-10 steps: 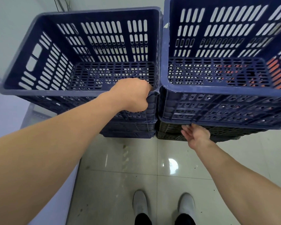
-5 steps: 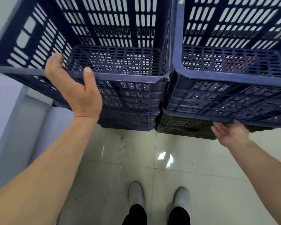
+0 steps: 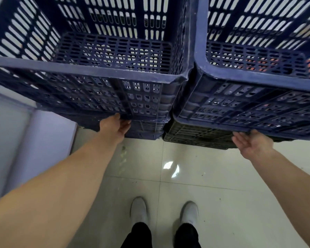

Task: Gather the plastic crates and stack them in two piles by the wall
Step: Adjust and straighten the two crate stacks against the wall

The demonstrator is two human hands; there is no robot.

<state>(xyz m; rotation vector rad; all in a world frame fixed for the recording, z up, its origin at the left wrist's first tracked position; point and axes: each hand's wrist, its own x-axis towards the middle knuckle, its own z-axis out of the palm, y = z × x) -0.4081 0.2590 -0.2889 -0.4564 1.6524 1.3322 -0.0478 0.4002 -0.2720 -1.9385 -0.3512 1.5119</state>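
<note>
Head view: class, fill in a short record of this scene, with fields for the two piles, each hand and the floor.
Piles: two, side by side
Left pile: left blue crate on top, more blue crates beneath
Right pile: right blue crate above a black crate
Left hand: at the left blue crate's base, fingertips hidden
Right hand: palm up under the right blue crate's bottom edge
Floor: pale glossy tiles

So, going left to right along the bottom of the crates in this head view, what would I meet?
First the pale panel, then the left hand, the black bottom crate, the right hand.
</note>
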